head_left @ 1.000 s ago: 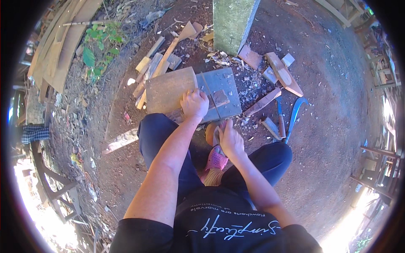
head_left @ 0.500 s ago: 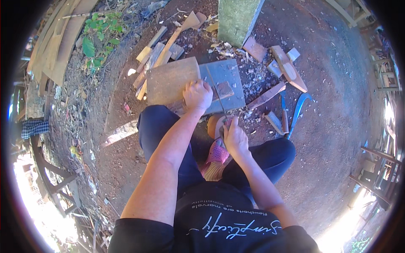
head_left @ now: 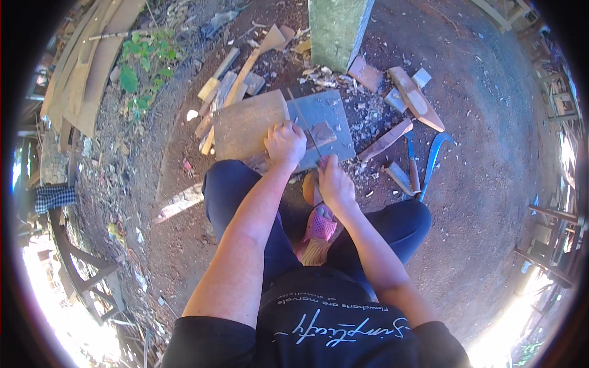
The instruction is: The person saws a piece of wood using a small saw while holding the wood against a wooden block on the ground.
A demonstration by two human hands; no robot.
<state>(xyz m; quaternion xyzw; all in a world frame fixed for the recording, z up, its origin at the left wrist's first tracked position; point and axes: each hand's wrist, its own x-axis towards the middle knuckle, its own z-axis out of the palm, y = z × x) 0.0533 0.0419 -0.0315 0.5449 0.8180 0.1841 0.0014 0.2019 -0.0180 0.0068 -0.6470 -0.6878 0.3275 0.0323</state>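
My left hand (head_left: 285, 144) is closed in a fist on a piece of wood (head_left: 323, 133), holding it down over a grey board (head_left: 334, 110). Part of that piece is hidden under the fist. A thick wooden block (head_left: 248, 119) lies just left of the grey board. In my right hand (head_left: 336, 184), fingers wrapped round its near end, is a long thin file-like tool (head_left: 300, 113). Its narrow shaft points away from me and crosses the wood right of my left fist. Whether its edge has teeth is too small to tell.
Between my knees is a pink shoe (head_left: 320, 224). To the right lie a curved sickle (head_left: 434, 156), a second blade with a wooden handle (head_left: 414, 175), and a shaped wooden piece (head_left: 417, 98). A concrete post (head_left: 337, 34) stands ahead; wood sticks (head_left: 242, 80) lie left of it.
My right hand has moved forward, pushing the thin tool farther away from me across the wood. My left hand stays in nearly the same place.
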